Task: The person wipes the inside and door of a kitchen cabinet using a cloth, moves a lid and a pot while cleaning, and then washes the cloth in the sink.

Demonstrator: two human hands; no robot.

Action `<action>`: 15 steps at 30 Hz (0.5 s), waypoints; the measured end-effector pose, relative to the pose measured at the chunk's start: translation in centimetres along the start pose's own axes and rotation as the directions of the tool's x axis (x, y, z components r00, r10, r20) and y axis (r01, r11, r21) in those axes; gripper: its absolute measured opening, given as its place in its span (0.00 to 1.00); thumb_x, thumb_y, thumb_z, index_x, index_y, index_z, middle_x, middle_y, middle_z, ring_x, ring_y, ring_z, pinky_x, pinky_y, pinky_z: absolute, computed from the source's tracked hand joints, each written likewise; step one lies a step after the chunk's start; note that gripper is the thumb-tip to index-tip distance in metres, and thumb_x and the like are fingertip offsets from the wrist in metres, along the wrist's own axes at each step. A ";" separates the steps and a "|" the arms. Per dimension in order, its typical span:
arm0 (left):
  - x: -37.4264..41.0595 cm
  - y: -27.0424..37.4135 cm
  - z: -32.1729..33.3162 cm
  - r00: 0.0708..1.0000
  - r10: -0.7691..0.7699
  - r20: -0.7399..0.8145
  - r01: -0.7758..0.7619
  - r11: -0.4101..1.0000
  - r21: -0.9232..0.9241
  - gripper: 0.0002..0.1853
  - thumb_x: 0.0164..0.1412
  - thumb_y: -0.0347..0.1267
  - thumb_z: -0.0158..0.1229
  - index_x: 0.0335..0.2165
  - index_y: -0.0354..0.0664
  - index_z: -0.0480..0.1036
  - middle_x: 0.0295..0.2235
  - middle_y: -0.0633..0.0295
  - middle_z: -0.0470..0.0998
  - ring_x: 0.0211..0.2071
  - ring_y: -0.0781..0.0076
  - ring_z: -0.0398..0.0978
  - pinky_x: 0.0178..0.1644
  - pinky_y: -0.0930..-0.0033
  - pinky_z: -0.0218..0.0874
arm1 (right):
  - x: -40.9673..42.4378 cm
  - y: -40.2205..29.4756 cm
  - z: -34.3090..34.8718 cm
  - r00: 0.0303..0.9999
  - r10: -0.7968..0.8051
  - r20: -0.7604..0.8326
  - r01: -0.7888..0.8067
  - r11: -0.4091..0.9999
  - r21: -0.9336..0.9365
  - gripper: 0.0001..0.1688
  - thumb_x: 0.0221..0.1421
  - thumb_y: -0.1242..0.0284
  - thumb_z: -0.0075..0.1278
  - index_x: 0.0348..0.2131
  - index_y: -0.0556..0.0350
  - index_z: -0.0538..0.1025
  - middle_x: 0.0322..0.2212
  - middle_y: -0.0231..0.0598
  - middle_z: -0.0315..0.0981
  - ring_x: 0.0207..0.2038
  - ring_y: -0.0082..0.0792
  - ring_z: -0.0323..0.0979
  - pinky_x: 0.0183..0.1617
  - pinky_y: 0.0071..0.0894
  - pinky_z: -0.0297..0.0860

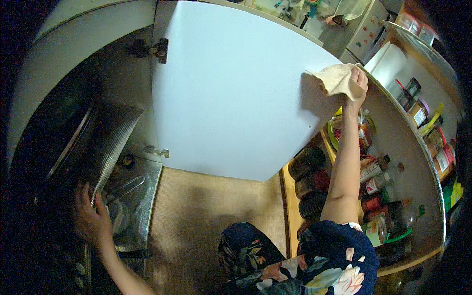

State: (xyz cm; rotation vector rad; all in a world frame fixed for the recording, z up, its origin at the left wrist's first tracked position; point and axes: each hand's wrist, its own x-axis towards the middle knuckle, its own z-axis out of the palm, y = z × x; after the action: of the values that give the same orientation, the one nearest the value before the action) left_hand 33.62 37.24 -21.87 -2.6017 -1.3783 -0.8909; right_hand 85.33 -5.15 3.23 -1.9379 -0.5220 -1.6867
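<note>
My right hand (pixel 358 88) holds a cream-coloured cloth (pixel 337 81) against the outer edge of an open white cabinet door (pixel 236 92). Part of the cloth hangs loose over the door's face and casts a shadow. Low inside the dark cabinet, my left hand (pixel 94 221) straddles the edge of a silver textured sheet (pixel 114 147), fingers on one side and thumb on the other. Two metal hinges, an upper hinge (pixel 160 51) and a lower hinge (pixel 162 152), join the door to the cabinet frame.
Bottles and jars, among them a sauce bottle (pixel 374 167), stand on shelving at the right. A paper towel roll (pixel 387 61) and several lidded jars sit on the shelf above. A metal wire handle (pixel 127 188) lies on the cabinet's metal-lined floor (pixel 142 206). Brown woven matting (pixel 206 210) covers the floor.
</note>
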 end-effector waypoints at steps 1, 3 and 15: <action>0.0 -0.2 0.1 1.000 -0.004 -0.010 0.004 1.000 -0.009 0.20 0.65 0.39 0.48 0.52 0.44 0.68 0.56 0.53 0.68 0.55 0.50 0.66 0.56 0.55 0.60 | 0.1 0.2 0.3 0.995 0.072 0.066 -0.088 0.952 0.292 0.19 0.62 0.60 0.47 0.44 0.53 0.77 0.38 0.41 0.78 0.43 0.38 0.74 0.50 0.37 0.68; -0.2 -0.7 0.4 1.000 -0.010 -0.028 0.009 1.000 -0.030 0.20 0.65 0.39 0.48 0.53 0.44 0.68 0.56 0.53 0.68 0.56 0.50 0.66 0.57 0.55 0.60 | -1.6 0.8 0.4 0.974 0.210 0.087 -0.220 0.777 0.590 0.20 0.62 0.67 0.49 0.50 0.59 0.72 0.41 0.38 0.76 0.44 0.26 0.71 0.49 0.26 0.67; 0.3 0.1 -0.4 0.997 0.060 -0.042 -0.058 0.997 0.052 0.20 0.66 0.39 0.47 0.53 0.45 0.68 0.55 0.53 0.68 0.54 0.50 0.67 0.57 0.54 0.60 | -18.1 3.5 0.0 0.827 0.448 0.341 -0.479 0.243 0.843 0.25 0.64 0.63 0.48 0.54 0.58 0.67 0.37 0.36 0.73 0.36 0.29 0.73 0.41 0.29 0.72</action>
State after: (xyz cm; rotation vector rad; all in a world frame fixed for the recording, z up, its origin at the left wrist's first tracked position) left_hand 33.62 37.28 -21.31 -2.5550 -1.2891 -0.8877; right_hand 84.63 -7.11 -15.05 -1.0624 -0.6102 -0.6515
